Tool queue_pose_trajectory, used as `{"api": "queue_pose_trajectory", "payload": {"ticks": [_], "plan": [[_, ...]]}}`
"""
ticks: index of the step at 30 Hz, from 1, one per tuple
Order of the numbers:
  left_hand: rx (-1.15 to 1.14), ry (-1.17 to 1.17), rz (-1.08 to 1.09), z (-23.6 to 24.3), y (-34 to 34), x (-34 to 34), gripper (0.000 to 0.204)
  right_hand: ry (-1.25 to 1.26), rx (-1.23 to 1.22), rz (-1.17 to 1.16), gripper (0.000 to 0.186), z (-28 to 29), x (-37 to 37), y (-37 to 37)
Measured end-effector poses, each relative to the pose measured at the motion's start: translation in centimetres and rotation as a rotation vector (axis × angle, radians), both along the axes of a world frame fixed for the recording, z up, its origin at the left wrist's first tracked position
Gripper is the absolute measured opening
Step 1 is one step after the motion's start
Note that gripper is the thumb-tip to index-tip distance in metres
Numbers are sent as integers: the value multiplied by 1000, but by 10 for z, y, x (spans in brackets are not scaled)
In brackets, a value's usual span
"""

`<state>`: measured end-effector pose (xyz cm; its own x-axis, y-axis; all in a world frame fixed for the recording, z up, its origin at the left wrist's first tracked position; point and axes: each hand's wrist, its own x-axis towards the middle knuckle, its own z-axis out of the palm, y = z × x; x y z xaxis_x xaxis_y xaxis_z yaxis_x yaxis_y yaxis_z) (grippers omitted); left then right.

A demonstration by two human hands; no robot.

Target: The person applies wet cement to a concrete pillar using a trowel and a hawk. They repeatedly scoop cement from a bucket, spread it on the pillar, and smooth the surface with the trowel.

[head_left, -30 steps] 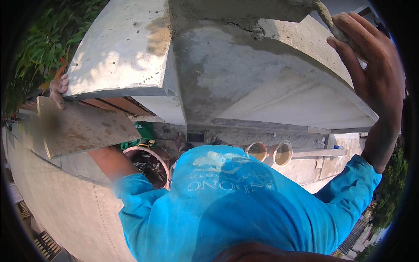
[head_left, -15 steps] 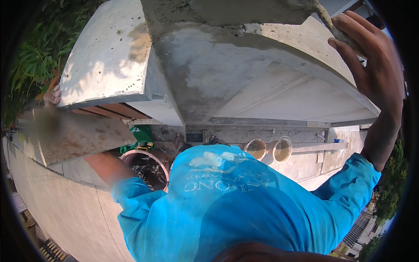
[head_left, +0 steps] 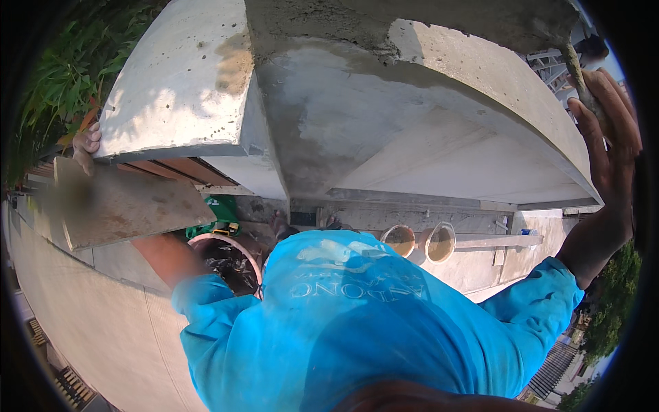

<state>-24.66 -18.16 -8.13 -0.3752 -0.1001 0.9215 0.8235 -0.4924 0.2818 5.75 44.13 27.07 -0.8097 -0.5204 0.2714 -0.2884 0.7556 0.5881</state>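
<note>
My right hand (head_left: 611, 130), at the upper right, is closed round the handle of a mortar-covered trowel (head_left: 508, 20). The grey blade reaches left along the top of a pale concrete slab (head_left: 549, 103), partly cut off by the picture's upper edge. Wet mortar (head_left: 309, 31) lies on the slab beside the blade. At the far left, my left hand (head_left: 86, 143) has its fingers curled at the end of a stained flat board (head_left: 137, 209), near the slab's white corner block (head_left: 178, 96). The board hides most of that hand, and a blurred spot covers part of it.
Below the slab stand a pinkish bucket (head_left: 257, 264) with a dark lining and two pale buckets (head_left: 439, 244), (head_left: 398, 239). A green bag (head_left: 218, 209) lies behind the pinkish bucket. A long plank (head_left: 491, 241) stretches right. Leaves (head_left: 62, 89) crowd the left side.
My right hand and the trowel have moved to the right, uncovering more of the slab's top edge. The left hand and board have stayed nearly in place; the view has shifted slightly.
</note>
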Motion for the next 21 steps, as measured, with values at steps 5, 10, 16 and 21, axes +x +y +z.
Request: {"api": "queue_pose_trajectory", "payload": {"ticks": [5, 10, 16, 21], "plan": [[-55, 114, -262, -5, -19, -28, 27, 100, -304, -9, 25, -48, -7, -64], [47, 143, -290, -17, -18, -41, 33, 24, -102, -60, 29, -30, -31, -106], [91, 10, -45, -18, 8, -19, 33, -18, 166, -30, 31, -2, -56, -101], [95, -25, 7, -18, 11, -14, 33, -67, 232, -78, 32, 13, -60, -93]]}}
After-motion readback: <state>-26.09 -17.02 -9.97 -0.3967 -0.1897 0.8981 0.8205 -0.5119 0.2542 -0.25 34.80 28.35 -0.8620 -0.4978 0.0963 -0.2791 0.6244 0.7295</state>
